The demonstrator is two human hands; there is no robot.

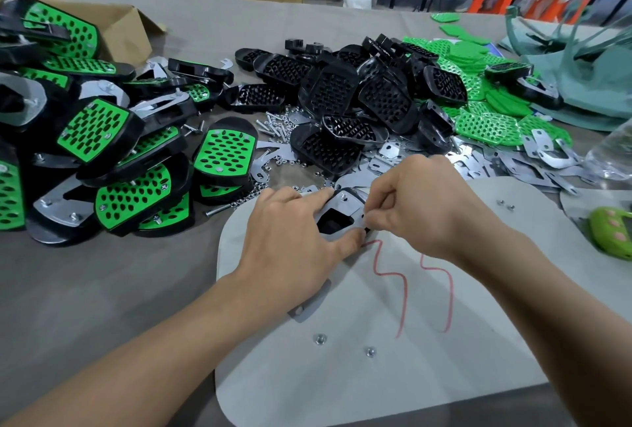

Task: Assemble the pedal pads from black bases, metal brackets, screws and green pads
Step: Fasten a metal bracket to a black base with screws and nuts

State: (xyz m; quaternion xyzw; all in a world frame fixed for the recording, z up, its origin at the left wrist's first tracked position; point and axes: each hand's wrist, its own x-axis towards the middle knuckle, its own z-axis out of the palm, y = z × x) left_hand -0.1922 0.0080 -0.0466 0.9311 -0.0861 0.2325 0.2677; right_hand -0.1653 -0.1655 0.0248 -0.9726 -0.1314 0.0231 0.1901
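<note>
A pedal pad [337,219] lies face down on the white mat [393,358], its black base topped by a metal bracket. My left hand [290,238] holds it, fingers along the far edge and thumb on the near edge. My right hand [410,207] has its fingers curled at the bracket's right side, pinching something small that I cannot make out. Two loose nuts [319,339] lie on the mat near me, and a grey metal piece [309,303] sticks out from under my left wrist.
Finished green-and-black pedals [136,159] are heaped at the left beside a cardboard box [119,26]. Black bases [359,98] pile up in the middle, green pads [489,118] at the right, metal brackets [513,159] and screws [277,125] between them. A green object [612,231] lies at the far right.
</note>
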